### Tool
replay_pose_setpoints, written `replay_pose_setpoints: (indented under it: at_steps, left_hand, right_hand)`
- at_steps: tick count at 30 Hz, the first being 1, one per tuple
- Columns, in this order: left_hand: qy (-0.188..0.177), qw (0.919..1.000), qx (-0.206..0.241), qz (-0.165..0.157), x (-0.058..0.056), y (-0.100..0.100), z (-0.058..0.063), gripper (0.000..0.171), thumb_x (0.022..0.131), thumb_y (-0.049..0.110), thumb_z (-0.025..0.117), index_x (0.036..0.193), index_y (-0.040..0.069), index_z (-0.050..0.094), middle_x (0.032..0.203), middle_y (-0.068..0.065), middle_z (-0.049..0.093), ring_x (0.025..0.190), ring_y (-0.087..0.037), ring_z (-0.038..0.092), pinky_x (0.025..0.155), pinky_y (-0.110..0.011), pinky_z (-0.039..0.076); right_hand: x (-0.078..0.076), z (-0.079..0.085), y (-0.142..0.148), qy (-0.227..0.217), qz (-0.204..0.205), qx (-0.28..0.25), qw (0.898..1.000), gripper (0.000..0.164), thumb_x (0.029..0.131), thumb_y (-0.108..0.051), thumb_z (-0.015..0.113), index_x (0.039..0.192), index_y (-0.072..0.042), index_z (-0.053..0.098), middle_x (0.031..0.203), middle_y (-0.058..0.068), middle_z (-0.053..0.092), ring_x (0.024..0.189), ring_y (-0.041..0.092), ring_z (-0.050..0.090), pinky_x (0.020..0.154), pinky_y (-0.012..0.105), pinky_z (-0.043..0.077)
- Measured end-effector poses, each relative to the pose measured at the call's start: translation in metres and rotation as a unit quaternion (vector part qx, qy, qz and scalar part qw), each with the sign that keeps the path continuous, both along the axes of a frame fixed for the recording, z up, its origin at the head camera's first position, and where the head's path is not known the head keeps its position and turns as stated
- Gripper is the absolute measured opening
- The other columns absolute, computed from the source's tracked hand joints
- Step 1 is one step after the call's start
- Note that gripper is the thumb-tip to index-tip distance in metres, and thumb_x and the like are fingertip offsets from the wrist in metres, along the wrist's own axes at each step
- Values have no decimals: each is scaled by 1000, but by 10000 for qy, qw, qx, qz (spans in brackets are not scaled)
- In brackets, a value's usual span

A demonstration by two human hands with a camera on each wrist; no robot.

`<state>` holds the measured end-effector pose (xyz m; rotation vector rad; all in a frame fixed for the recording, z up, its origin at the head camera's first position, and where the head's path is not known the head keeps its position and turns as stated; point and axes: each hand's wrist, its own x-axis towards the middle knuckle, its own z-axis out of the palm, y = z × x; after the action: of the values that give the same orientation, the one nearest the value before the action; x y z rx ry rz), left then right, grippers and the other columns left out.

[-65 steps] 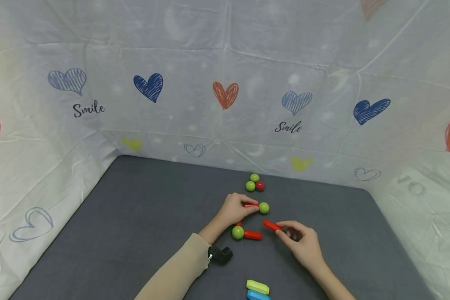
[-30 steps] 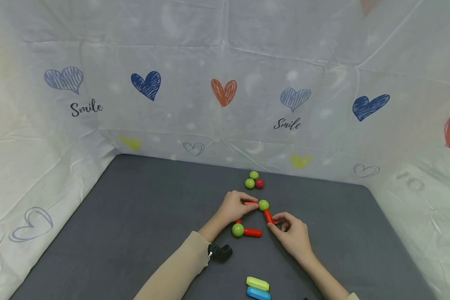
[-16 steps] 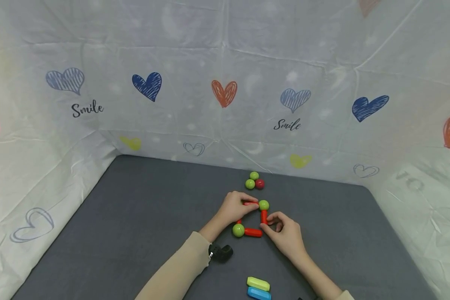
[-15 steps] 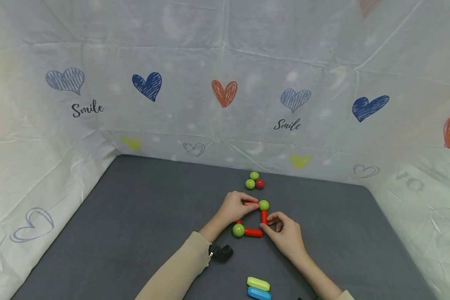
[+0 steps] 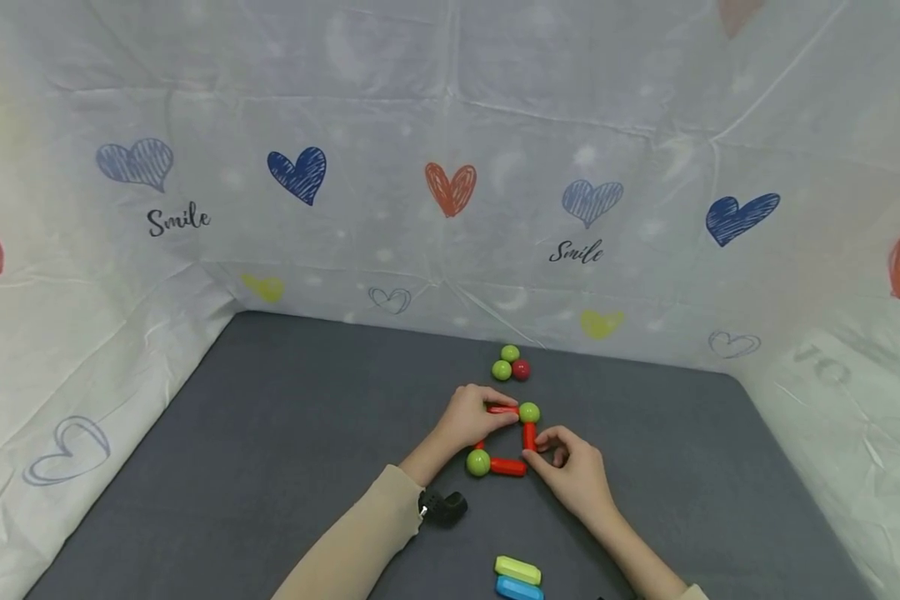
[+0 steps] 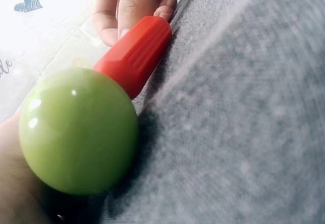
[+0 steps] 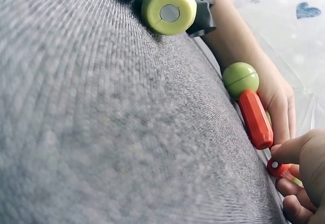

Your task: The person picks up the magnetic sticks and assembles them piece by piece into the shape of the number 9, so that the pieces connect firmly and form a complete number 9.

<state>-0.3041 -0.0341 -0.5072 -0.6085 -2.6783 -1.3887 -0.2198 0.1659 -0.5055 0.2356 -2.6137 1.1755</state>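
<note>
In the head view my left hand point(image 5: 471, 417) pinches a red rod point(image 5: 504, 409) at the far side of a small four-sided shape. A green ball point(image 5: 528, 412) sits at that rod's right end. My right hand point(image 5: 572, 471) pinches another red rod point(image 5: 529, 437), which runs from this ball toward me. Nearer lies a second green ball point(image 5: 478, 462) with a red rod point(image 5: 508, 467) pointing right from it. A further red piece point(image 5: 480, 445) behind that ball is mostly hidden by my left hand. In the right wrist view, the held rod's end point(image 7: 275, 165) shows close beside the near rod point(image 7: 255, 120).
Beyond the hands, two green balls point(image 5: 502, 370) and a red ball point(image 5: 521, 369) lie clustered. A yellow rod point(image 5: 518, 570) and a blue rod point(image 5: 519, 588) lie side by side near me. A printed white cloth point(image 5: 390, 242) rises behind the grey surface point(image 5: 285, 433).
My right hand has brought its red rod leftward from apart and swung it from slanting to pointing straight at me, its far end against the green ball. My left hand has stayed in place.
</note>
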Motion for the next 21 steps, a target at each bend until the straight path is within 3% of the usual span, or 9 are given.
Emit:
replay_pose_setpoints:
  at_steps: [21]
  left_hand:
    - [16,10000,63,23,0,1,-1,22,93,30,85,113,20,86,103,2,82,87,-9,71,72,-24,54]
  right_hand:
    - [2,2,0,-118,-2,-4,9999,20,85,-17,92,93,-15,74,83,-4,70,57,6,45,56,24,38]
